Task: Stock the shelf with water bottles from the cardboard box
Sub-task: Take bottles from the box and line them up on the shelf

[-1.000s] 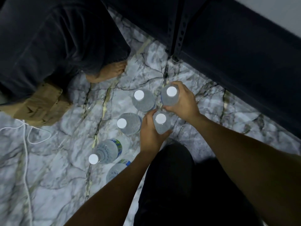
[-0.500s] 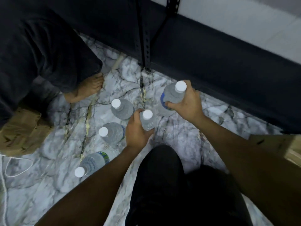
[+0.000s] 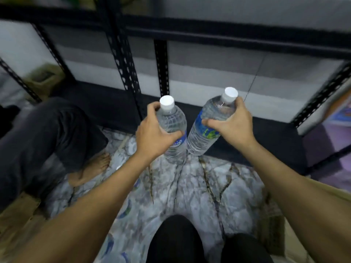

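I'm gripping high up, so either load could swing and clip the shelf post [image 3: 125,73] beyond my left hand [image 3: 153,135], or bump its neighbour. Left hand curls round the left bottle [image 3: 171,120], right hand [image 3: 230,124] round the right bottle [image 3: 204,133], both just short of the bottom shelf [image 3: 275,133] ahead.

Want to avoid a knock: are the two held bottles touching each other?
Cannot tell. Head view: the left bottle and right bottle outlines meet near their bases, but one blurred angle cannot show real contact.
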Available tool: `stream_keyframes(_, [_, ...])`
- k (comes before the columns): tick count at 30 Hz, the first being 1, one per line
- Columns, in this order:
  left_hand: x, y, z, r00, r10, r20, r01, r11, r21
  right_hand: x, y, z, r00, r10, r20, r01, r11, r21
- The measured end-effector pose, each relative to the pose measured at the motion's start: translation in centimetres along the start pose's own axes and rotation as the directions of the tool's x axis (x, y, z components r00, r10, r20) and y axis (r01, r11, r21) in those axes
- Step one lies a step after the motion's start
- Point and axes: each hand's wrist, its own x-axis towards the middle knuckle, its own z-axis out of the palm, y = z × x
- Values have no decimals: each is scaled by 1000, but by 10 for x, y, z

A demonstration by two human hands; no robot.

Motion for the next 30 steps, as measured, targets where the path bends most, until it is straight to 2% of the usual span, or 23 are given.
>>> stream_keyframes(4, [19, 71, -30, 988, 117, -96, -129, 983, -128, 8, -58, -59, 980, -130, -149, 138, 989, 44])
stream_keyframes(11, [53, 195, -72, 931, 265, -251, -330, 905, -269, 24, -158, -165, 874, -266, -406, 320, 945, 70])
stream_keyframes(16, [87, 271, -87, 890, 337, -306, -426, 855, -296, 47, -211, -222, 783, -345, -517, 381, 924, -40])
stream_keyframes(21, [139, 330, -88, 878, 364, -311, -451, 846, -284, 94, -237, -264, 744, -416, -524, 388, 906, -168])
stream_keyframes(30, [255, 397, -47, 915, 373, -156, -404, 858, -318, 217, -230, -310, 728, -334, -599, 243, 943, -229])
